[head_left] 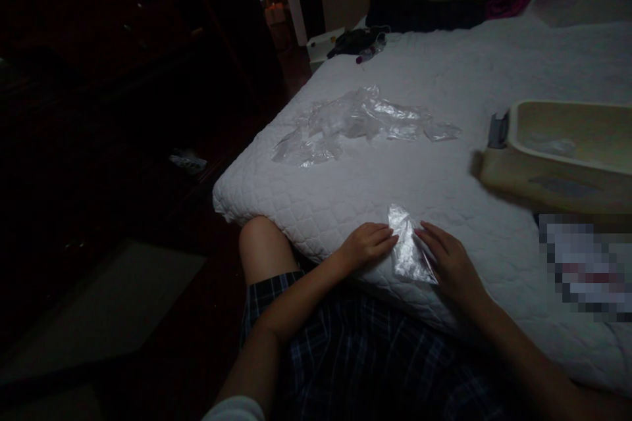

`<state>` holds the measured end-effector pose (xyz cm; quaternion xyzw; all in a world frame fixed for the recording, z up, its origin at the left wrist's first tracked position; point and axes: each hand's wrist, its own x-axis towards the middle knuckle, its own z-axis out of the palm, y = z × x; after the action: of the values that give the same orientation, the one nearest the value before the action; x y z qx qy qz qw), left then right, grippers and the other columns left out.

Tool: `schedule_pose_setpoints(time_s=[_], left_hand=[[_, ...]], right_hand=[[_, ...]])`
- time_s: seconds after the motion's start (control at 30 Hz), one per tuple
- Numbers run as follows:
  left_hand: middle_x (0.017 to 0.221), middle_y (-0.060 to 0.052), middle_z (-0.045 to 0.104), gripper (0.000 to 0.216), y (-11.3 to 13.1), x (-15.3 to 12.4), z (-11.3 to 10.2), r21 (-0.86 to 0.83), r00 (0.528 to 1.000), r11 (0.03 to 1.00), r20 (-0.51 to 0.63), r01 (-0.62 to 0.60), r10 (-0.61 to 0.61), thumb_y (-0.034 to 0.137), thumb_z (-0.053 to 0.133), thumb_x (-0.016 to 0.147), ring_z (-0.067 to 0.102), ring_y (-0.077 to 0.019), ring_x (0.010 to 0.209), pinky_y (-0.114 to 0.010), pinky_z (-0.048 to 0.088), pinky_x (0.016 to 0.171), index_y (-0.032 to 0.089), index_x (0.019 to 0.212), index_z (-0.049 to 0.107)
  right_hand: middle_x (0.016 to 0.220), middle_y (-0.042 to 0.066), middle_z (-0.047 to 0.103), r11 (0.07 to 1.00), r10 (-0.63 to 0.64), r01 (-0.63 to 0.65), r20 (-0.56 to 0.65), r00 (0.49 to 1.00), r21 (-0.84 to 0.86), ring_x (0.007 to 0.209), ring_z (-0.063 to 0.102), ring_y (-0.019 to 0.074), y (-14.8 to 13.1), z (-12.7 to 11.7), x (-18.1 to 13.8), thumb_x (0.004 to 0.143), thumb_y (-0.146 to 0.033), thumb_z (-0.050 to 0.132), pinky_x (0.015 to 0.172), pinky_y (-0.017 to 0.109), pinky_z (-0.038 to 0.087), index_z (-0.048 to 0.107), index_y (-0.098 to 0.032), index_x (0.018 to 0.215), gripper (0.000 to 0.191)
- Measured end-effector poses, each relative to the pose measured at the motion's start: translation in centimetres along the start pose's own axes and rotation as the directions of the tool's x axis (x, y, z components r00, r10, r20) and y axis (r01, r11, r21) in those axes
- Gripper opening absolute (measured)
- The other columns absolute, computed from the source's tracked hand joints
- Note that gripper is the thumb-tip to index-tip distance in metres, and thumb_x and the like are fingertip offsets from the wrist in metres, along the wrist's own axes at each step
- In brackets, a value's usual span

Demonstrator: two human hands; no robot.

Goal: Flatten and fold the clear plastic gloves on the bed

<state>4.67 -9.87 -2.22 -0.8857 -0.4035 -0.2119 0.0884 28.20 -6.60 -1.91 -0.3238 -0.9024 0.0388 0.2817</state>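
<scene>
Several left hand [368,247] fingers sat close together, right hand [453,268] fingers slightly parted; any pinch could not be told | between them, clear plastic bag [407,250] lay near white quilt [375,187] edge, long axis pointing away, far end leaning left | crumpled plastic [345,122] lay beyond | beige tub [523,181] stood rightward

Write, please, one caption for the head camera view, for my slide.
Left hand and right hand at a clear plastic piece on a white quilted bed, more crumpled plastic lying beyond.
</scene>
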Motion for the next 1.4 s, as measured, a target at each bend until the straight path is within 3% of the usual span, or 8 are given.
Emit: schedule_pose_setpoints(time_s=[0.33,0.57,0.73,1.0,1.23,1.4], left_hand=[[0.121,-0.011,0.063,0.026,0.2,0.1,0.2,0.002,0.997,0.998,0.013,-0.070,0.070,0.017,0.045,0.094,0.055,-0.0224,0.120,-0.040,0.054,0.092,0.018,0.116,0.059],[0.113,-0.012,0.068,0.022,0.1,-0.3,1.1,-0.032,0.995,0.996,-0.052,-0.087,0.086,0.015,0.046,0.093,0.062,-0.0203,0.110,-0.041,0.056,0.090,0.015,0.106,0.063],[0.104,-0.010,0.071,0.020,0.2,-0.5,1.2,0.028,0.980,0.995,-0.171,-0.100,0.103,0.016,0.047,0.093,0.066,-0.0203,0.103,-0.038,0.059,0.085,0.014,0.101,0.065],[0.110,-0.011,0.069,0.019,0.3,-0.4,1.1,-0.062,0.987,0.991,-0.123,-0.115,0.107,0.016,0.049,0.092,0.064,-0.0202,0.107,-0.038,0.058,0.089,0.014,0.103,0.064],[0.107,-0.011,0.069,0.019,0.2,-0.5,1.9,-0.136,0.992,0.991,-0.124,0.011,-0.028,0.018,0.049,0.092,0.062,-0.0222,0.111,-0.041,0.057,0.087,0.016,0.103,0.064],[0.101,-0.012,0.071,0.023,0.6,-0.3,1.5,-0.191,0.973,0.971,-0.156,0.140,-0.171,0.027,0.049,0.093,0.063,-0.0209,0.106,-0.038,0.055,0.087,0.013,0.103,0.064]], right_hand=[[0.115,0.013,0.062,0.993,-0.080,0.085,-0.063,0.995,0.079,0.106,0.058,0.0259,-0.4,-0.5,-0.4,0.077,-0.010,0.042,0.085,0.044,0.050,0.052,-0.020,0.129,0.054],[0.121,0.015,0.058,0.988,-0.127,0.131,-0.057,0.990,0.086,0.109,0.056,0.0275,-0.2,-0.6,-0.5,0.073,-0.013,0.044,0.086,0.044,0.050,0.048,-0.019,0.134,0.061],[0.128,0.017,0.053,0.989,-0.111,0.115,-0.040,0.993,0.095,0.114,0.052,0.0294,-0.2,-0.6,-0.6,0.074,-0.016,0.045,0.090,0.047,0.047,0.041,-0.018,0.140,0.066],[0.125,0.016,0.058,0.979,-0.181,0.186,-0.067,0.981,0.083,0.113,0.054,0.0286,-0.1,-0.2,-0.6,0.076,-0.016,0.044,0.087,0.046,0.047,0.049,-0.018,0.132,0.056],[0.109,0.014,0.067,0.964,-0.221,0.226,-0.051,0.974,0.138,0.100,0.061,0.0262,0.7,0.1,-0.5,0.080,-0.022,0.046,0.084,0.043,0.047,0.057,-0.015,0.118,0.041],[0.097,0.009,0.070,0.978,-0.007,0.011,-0.019,1.000,0.210,0.089,0.064,0.0231,0.7,0.1,-0.2,0.083,-0.028,0.048,0.079,0.038,0.050,0.063,-0.018,0.106,0.029]])
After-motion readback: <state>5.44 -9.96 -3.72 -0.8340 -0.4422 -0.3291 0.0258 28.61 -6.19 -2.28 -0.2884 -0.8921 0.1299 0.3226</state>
